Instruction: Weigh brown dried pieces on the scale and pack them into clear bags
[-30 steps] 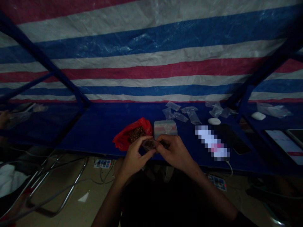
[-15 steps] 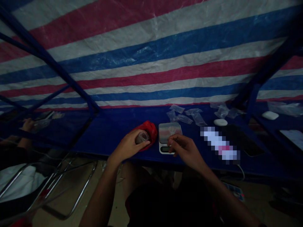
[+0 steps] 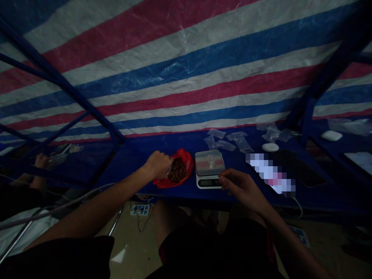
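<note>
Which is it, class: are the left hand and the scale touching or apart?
Apart: in the head view, the red bag lies between the left hand and the scale.

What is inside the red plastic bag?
Small reddish-brown pieces show in the red plastic bag; the left hand hides part of its left side, and whatever lies deeper is covered.

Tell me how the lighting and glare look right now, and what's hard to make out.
Head view: dim overall, faint glints on the striped sheet; head view: the scale's plate mirrors pale and reddish bands; head view: pixel blocks cover most of the lit phone; head view: gloom hides whether the left hand by the red bag grips anything.
</note>
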`<state>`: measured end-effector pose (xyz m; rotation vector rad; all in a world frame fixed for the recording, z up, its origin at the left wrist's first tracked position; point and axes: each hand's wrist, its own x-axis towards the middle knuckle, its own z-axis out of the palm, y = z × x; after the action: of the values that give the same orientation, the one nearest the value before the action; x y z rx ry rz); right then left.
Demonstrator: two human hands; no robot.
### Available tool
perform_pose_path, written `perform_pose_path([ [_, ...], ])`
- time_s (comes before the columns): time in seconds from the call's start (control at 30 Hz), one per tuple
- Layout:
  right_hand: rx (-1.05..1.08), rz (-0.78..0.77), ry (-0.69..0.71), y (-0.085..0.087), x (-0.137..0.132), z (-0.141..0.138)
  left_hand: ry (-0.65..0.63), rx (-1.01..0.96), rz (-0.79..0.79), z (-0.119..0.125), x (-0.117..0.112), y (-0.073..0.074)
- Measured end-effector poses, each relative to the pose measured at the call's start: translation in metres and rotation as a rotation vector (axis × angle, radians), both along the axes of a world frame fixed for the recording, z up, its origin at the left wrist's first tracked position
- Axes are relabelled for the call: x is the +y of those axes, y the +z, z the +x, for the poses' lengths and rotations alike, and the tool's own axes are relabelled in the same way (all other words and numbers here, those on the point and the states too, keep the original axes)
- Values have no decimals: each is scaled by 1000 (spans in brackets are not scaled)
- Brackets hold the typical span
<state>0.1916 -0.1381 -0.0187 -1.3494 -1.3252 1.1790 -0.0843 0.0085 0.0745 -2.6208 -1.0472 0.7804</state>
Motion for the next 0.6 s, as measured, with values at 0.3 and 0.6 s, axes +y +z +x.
perform_pose_path([
  [0.3, -19, 38, 67, 1, 3, -4, -127, 26, 26, -1, 5, -6],
  [0.6, 23, 56, 57, -2, 4, -7, -125, 28, 53, 0, 5, -5],
])
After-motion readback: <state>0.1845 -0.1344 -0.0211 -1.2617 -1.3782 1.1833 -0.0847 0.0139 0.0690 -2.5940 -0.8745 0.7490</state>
